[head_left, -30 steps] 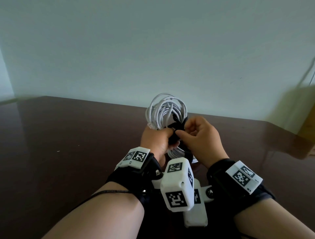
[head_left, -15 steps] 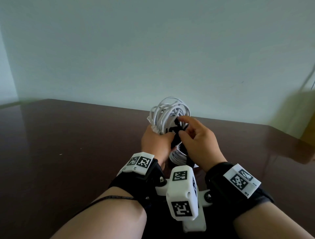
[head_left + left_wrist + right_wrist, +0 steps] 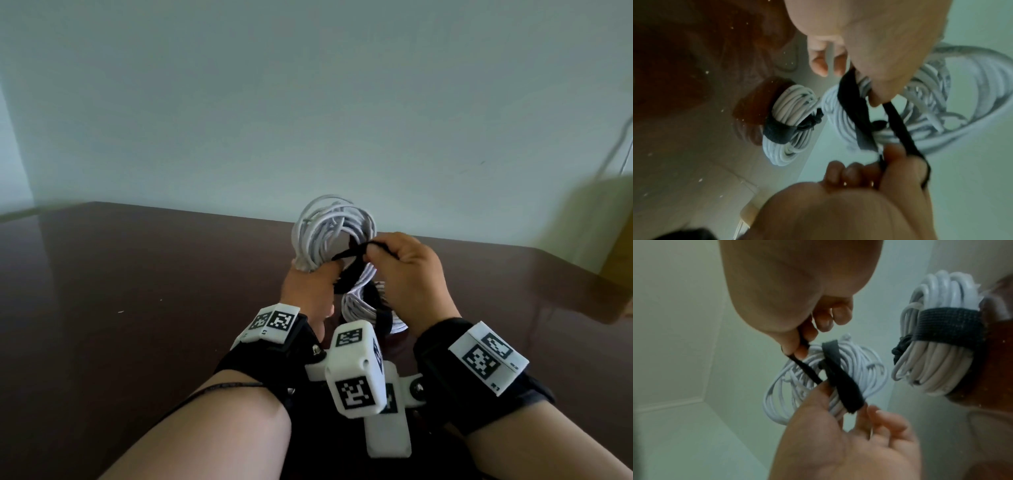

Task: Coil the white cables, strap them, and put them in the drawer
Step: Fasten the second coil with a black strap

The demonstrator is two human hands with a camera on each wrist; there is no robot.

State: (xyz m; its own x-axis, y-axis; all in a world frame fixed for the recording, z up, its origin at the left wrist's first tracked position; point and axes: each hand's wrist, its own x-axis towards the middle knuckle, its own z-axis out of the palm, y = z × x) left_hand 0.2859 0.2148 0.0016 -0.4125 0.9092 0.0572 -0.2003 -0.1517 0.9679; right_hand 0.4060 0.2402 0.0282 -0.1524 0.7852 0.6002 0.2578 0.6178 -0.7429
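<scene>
My left hand holds a loose coil of white cable upright above the table, fingers curled round its lower part. A black strap is looped round the coil, and my left thumb lies against it. My right hand pinches the strap's thin end and holds it taut to the right of the coil. In the wrist views the strap crosses the coil. A second coil, bound with a black strap, lies on the table below my hands.
The dark brown table runs back to a pale wall. A blurred yellowish object stands at the right edge, with a thin cable hanging on the wall above it. Bare tabletop stretches to the left.
My right hand has taken the strap's end between its fingers and drawn it up and to the right. The left hand still holds the coil.
</scene>
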